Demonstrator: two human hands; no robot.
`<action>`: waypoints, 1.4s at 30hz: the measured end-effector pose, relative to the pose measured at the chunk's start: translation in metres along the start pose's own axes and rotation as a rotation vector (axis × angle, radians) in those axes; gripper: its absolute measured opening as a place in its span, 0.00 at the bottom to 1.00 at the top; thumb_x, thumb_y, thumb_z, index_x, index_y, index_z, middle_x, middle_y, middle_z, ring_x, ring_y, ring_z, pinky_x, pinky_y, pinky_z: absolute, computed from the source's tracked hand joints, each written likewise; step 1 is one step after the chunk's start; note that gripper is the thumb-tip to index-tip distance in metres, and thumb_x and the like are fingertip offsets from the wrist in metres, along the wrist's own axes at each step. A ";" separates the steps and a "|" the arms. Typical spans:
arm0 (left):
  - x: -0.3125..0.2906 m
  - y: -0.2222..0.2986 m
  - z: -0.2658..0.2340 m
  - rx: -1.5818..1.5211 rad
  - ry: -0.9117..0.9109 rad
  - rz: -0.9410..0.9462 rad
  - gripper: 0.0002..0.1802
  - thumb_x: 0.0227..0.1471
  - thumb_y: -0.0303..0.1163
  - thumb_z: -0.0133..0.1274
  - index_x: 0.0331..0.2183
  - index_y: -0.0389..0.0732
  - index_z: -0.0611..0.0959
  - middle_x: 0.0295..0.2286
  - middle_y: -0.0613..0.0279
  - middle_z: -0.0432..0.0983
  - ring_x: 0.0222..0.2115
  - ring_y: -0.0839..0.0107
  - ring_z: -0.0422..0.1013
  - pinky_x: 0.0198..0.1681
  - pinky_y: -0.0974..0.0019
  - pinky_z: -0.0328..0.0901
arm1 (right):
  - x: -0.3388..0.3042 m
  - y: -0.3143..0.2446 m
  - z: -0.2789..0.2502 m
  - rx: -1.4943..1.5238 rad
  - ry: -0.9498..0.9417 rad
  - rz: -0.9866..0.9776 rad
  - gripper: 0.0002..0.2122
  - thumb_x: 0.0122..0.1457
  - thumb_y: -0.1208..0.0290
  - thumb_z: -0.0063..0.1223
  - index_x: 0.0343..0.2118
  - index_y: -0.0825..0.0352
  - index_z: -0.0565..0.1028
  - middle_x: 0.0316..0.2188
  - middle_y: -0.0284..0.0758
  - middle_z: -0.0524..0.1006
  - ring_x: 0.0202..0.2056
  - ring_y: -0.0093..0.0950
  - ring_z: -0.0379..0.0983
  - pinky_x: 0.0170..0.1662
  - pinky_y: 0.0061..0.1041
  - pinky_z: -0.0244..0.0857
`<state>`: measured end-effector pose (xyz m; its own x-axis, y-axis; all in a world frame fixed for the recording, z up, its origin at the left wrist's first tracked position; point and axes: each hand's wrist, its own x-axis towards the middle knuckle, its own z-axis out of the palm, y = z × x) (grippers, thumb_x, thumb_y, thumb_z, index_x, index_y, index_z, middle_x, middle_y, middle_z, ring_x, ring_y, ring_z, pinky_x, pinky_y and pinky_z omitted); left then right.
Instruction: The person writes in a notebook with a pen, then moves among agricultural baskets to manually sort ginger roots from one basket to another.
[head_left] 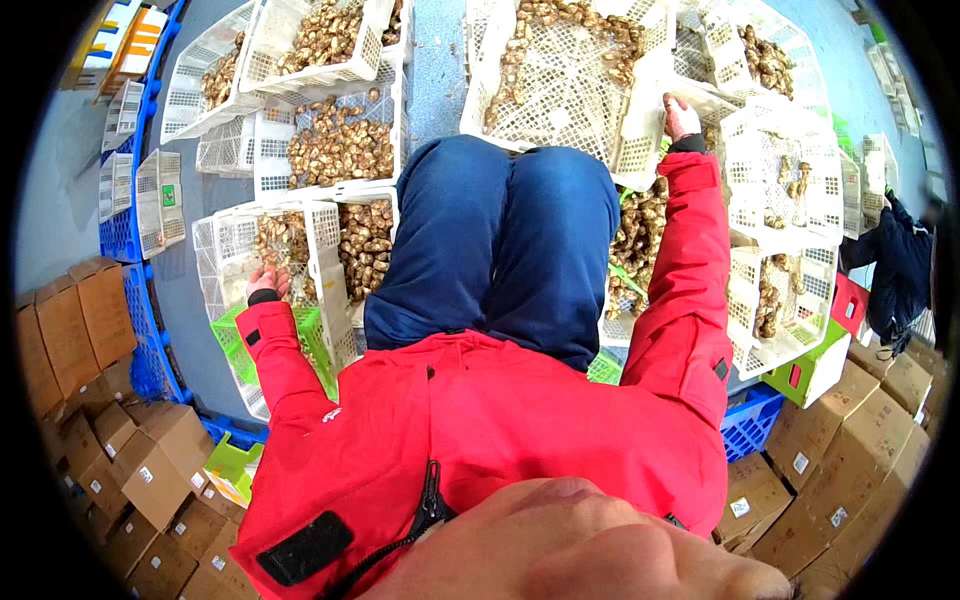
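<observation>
My left hand (pixel 270 283) is at the left, over a white mesh crate (pixel 325 240) with brown knobbly tubers (pixel 283 240) in it. Its fingers look a little apart, and I make out nothing in them. Farther off at the right, my right hand (pixel 682 118) is closed on the rim of a large white crate (pixel 640 135) in front of my knees. Tubers line that crate's far side and corners, while much of its mesh bottom shows bare. More tubers (pixel 640 235) lie in a crate below my right forearm.
Crates of tubers (pixel 340 145) stand far left, others (pixel 785 185) at the right. A green crate (pixel 315 345) is by my left sleeve. Blue pallets (pixel 150 330) and cardboard boxes (pixel 165 450) line the sides. Another person (pixel 890 265) in dark clothes is at the far right.
</observation>
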<state>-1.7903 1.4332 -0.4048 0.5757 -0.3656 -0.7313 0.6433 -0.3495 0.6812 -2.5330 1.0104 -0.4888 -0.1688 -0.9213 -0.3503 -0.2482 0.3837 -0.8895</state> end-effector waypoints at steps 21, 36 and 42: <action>-0.025 -0.030 0.405 0.433 -0.846 0.272 0.20 0.51 0.35 0.47 0.45 0.36 0.70 0.39 0.56 0.71 0.39 0.67 0.68 0.39 0.65 0.65 | -0.060 -0.076 0.078 -0.845 0.609 -0.582 0.19 0.46 0.64 0.50 0.42 0.66 0.70 0.36 0.45 0.72 0.37 0.38 0.70 0.42 0.30 0.62; -0.013 -0.065 0.446 0.290 -0.900 -0.158 0.18 0.54 0.39 0.42 0.43 0.37 0.70 0.26 0.59 0.74 0.21 0.79 0.71 0.15 0.80 0.61 | 0.093 -0.116 0.289 -1.171 -0.295 -0.406 0.21 0.46 0.55 0.51 0.43 0.57 0.66 0.36 0.37 0.74 0.39 0.34 0.71 0.39 0.35 0.65; -0.024 -0.052 0.462 0.386 -0.974 -0.097 0.19 0.54 0.37 0.42 0.44 0.36 0.68 0.31 0.57 0.73 0.25 0.75 0.71 0.19 0.79 0.64 | 0.097 -0.105 0.275 -1.077 -0.290 -0.414 0.13 0.46 0.60 0.48 0.35 0.57 0.74 0.34 0.36 0.75 0.39 0.33 0.70 0.43 0.29 0.63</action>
<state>-2.0704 1.0615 -0.4066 -0.2346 -0.7973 -0.5561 0.3622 -0.6026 0.7111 -2.2611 0.8636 -0.5105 0.3011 -0.9143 -0.2710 -0.9301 -0.2188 -0.2951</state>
